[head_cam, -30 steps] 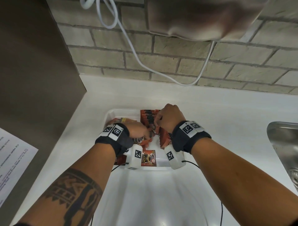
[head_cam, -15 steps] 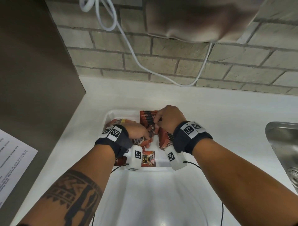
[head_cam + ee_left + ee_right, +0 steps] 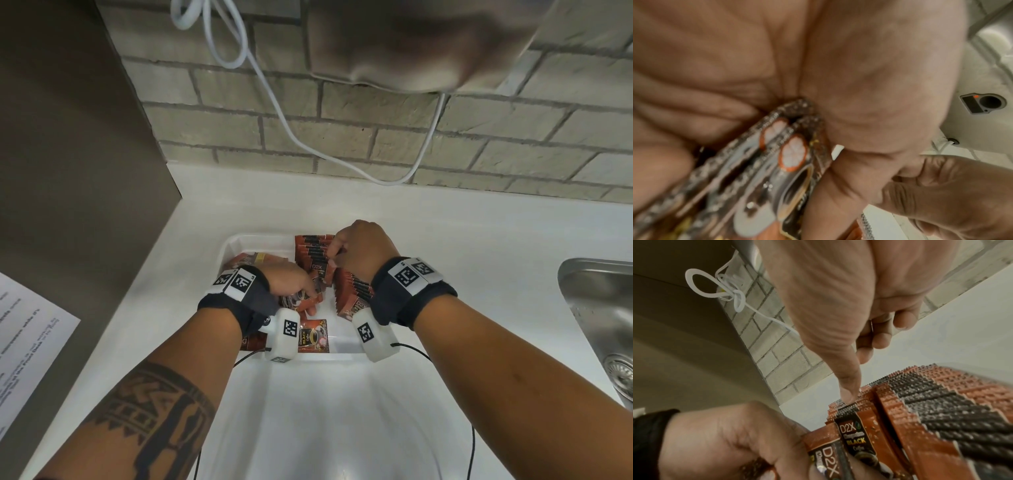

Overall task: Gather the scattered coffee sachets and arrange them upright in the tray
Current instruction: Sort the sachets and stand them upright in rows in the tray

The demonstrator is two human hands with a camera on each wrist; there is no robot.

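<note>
**Inspector:** Little has shifted since the earlier frame: both hands remain inside the tray (image 3: 230, 247), the left hand (image 3: 291, 286) a touch nearer the standing row.

**Assistant:** State of the hands?

**Inspector:** Left hand is curled round a small bundle of sachets (image 3: 764, 175), thumb pressing on top; the left wrist view confirms at least two packets pinched together. Right hand (image 3: 359, 250) has its fingers curled, forefinger tip pressing on the top edge of the front packet in the upright row (image 3: 920, 402); whether it pinches that packet, I cannot tell.

**Assistant:** Where do the sachets lie?

**Inspector:** All visible ones are in the tray at frame centre: two upright rows on the right half, loose flat sachets (image 3: 313, 337) at the lower and left parts.

**Assistant:** Step in hand?

**Inspector:** In my judgement, adding the gathered bundle to the row while the right hand steadies it. Next move calls for turning the bundle on edge and sliding it against the front packet without toppling the row.

**Assistant:** Room?

**Inspector:** Tight between the hands; tray rim is close at lower frame. Open surface (image 3: 445, 240) lies to the right, sink (image 3: 599, 308) at the right edge.
</note>
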